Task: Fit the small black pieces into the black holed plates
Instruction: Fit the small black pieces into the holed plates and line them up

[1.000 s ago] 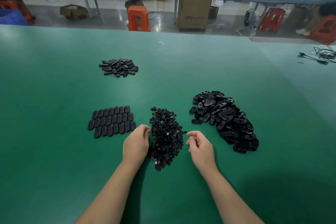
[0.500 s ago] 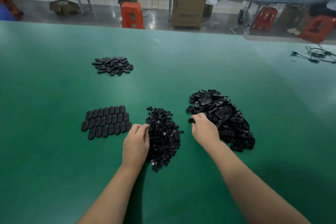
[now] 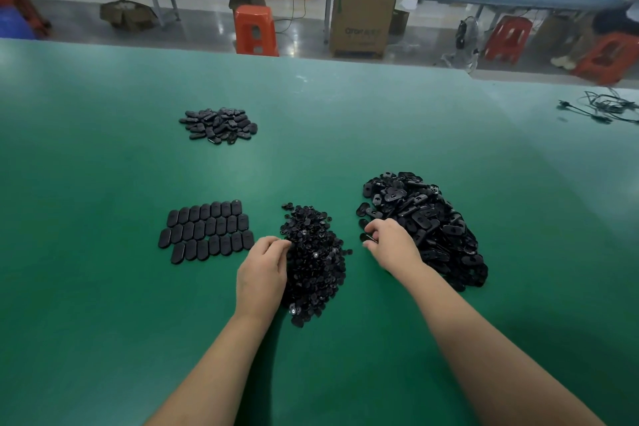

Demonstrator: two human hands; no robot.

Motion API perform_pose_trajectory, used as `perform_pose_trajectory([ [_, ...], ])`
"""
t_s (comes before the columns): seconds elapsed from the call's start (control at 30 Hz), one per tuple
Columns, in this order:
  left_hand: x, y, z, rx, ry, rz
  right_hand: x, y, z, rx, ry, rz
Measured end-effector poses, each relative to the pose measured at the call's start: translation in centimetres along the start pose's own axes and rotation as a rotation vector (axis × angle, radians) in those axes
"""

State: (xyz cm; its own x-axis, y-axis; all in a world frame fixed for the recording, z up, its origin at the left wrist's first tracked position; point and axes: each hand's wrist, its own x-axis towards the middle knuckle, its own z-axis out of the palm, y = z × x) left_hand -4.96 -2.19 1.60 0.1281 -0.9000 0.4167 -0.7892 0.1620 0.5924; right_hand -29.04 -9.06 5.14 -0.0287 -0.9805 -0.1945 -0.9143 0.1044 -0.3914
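Left hand (image 3: 261,273) digs curled fingers into the heap of small black pieces (image 3: 313,263), whether it has one I cannot tell; right hand (image 3: 392,245) pinches a holed plate (image 3: 367,237) at the plate pile's (image 3: 425,225) edge: light, stiff, slick, best held by the rim

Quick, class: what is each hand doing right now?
Left hand: fingers curled at the pile of small black pieces; grip hidden.
Right hand: pinching a holed plate.
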Motion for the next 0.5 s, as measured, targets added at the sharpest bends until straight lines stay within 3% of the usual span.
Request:
perform_pose_trajectory([
  [0.37, 0.0, 0.0, 0.0, 0.017, -0.04, -0.006, -1.1, 0.9, -0.1, 0.159, -0.028, 0.053],
  [0.5, 0.0, 0.0, 0.1, -0.024, -0.033, -0.085, -2.2, 0.6, 0.2, 0.291, 0.099, -0.034],
])
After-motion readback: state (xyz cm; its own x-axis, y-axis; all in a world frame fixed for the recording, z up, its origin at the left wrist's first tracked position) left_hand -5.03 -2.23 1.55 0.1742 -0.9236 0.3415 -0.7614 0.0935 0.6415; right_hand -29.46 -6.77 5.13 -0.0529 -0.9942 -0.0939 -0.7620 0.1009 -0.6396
